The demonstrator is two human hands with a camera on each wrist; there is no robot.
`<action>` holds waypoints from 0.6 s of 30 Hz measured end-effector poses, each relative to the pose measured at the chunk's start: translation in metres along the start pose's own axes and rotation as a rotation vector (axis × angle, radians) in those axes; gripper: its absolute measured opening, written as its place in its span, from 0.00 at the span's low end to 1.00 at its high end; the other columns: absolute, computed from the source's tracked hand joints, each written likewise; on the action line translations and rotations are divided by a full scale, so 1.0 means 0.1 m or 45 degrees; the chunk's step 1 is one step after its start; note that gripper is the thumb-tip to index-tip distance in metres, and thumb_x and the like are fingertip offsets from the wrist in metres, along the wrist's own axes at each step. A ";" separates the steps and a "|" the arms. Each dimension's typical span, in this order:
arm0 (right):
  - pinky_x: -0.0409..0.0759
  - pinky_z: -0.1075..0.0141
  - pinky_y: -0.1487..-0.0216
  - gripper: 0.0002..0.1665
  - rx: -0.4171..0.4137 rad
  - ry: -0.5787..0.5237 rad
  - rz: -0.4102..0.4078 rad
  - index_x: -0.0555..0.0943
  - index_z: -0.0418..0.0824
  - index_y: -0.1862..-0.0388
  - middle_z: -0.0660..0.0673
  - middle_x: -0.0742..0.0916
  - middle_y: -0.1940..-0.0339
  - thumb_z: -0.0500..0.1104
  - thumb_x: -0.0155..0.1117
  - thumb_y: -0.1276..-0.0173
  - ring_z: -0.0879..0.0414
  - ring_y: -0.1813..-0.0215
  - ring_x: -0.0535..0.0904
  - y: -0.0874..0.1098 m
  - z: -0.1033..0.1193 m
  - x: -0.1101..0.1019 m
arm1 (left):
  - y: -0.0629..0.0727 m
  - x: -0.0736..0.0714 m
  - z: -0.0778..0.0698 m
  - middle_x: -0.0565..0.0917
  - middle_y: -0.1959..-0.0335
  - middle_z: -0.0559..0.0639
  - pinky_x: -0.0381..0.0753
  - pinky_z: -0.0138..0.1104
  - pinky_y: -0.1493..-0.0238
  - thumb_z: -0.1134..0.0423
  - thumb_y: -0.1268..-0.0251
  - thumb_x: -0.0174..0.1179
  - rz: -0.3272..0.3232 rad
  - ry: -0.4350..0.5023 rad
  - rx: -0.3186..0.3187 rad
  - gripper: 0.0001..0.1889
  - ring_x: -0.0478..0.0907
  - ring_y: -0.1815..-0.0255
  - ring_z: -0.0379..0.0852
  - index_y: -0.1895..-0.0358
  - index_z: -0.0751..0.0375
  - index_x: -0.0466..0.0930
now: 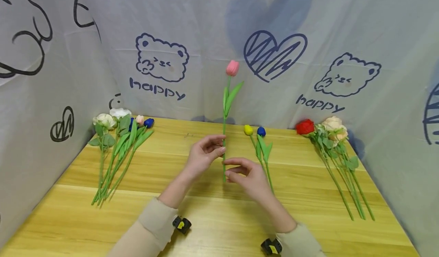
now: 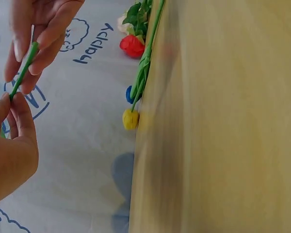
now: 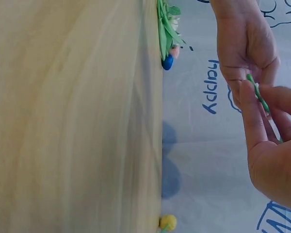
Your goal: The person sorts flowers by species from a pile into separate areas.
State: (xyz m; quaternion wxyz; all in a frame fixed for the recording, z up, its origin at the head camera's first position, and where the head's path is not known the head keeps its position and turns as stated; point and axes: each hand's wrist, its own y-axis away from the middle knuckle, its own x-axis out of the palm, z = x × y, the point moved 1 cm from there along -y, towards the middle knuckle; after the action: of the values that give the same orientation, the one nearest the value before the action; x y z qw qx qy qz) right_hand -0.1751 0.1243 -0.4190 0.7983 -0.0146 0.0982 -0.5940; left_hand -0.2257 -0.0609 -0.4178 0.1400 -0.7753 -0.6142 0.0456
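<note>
A pink artificial tulip (image 1: pixel 232 68) stands upright above the table, its green stem and leaves below the bloom. My left hand (image 1: pixel 202 156) pinches the stem between thumb and fingers around its middle. Lower down, my right hand (image 1: pixel 248 177) curls its thumb and forefinger about the stem near the bottom end. In the left wrist view, the cut stem end (image 2: pixel 35 45) pokes up between the right hand's fingers. The right wrist view has the same tip at the right thumb and forefinger. Behind my right hand lie a yellow tulip (image 1: pixel 248 130) and a blue tulip (image 1: pixel 261 131).
On the left of the wooden table (image 1: pixel 212 219) lies a bunch with white roses (image 1: pixel 104 121), blue tulips (image 1: pixel 149 123) and a pale pink one (image 1: pixel 139 120). At the right are a red rose (image 1: pixel 304 127) and peach roses (image 1: pixel 333 124). A drawn-on cloth (image 1: pixel 212 28) hangs behind.
</note>
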 end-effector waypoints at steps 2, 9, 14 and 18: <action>0.90 0.58 0.55 0.18 0.032 -0.008 -0.020 0.84 0.31 0.41 0.34 0.87 0.42 0.28 0.67 0.29 0.53 0.56 0.88 0.00 -0.02 0.01 | 0.01 0.01 0.02 0.80 0.52 0.65 0.84 0.29 0.55 0.77 0.28 0.62 -0.008 0.003 -0.006 0.19 0.82 0.58 0.40 0.36 0.72 0.79; 0.89 0.61 0.56 0.19 0.071 -0.037 -0.054 0.84 0.31 0.41 0.32 0.86 0.42 0.28 0.66 0.30 0.54 0.58 0.88 0.01 -0.05 0.03 | 0.03 0.04 0.06 0.80 0.50 0.68 0.84 0.29 0.55 0.77 0.28 0.62 -0.026 -0.011 -0.003 0.19 0.82 0.57 0.40 0.36 0.73 0.78; 0.89 0.61 0.57 0.18 0.058 -0.002 -0.064 0.85 0.32 0.43 0.36 0.87 0.43 0.29 0.69 0.31 0.48 0.55 0.89 0.01 -0.07 0.02 | 0.04 0.06 0.07 0.80 0.49 0.70 0.84 0.28 0.55 0.77 0.29 0.63 -0.030 -0.028 0.012 0.19 0.82 0.56 0.40 0.37 0.74 0.78; 0.89 0.63 0.59 0.17 0.025 0.033 -0.083 0.86 0.32 0.45 0.36 0.88 0.45 0.27 0.69 0.32 0.50 0.57 0.89 0.00 -0.09 -0.01 | 0.05 0.07 0.07 0.82 0.48 0.66 0.84 0.28 0.56 0.76 0.30 0.64 -0.035 -0.067 0.041 0.18 0.82 0.55 0.41 0.38 0.73 0.80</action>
State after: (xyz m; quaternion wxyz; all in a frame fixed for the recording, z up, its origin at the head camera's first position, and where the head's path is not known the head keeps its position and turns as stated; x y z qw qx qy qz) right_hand -0.1766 0.1257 -0.4278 0.7773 -0.0024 0.1020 -0.6208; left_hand -0.2212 -0.0540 -0.4250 0.1370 -0.7629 -0.6275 0.0739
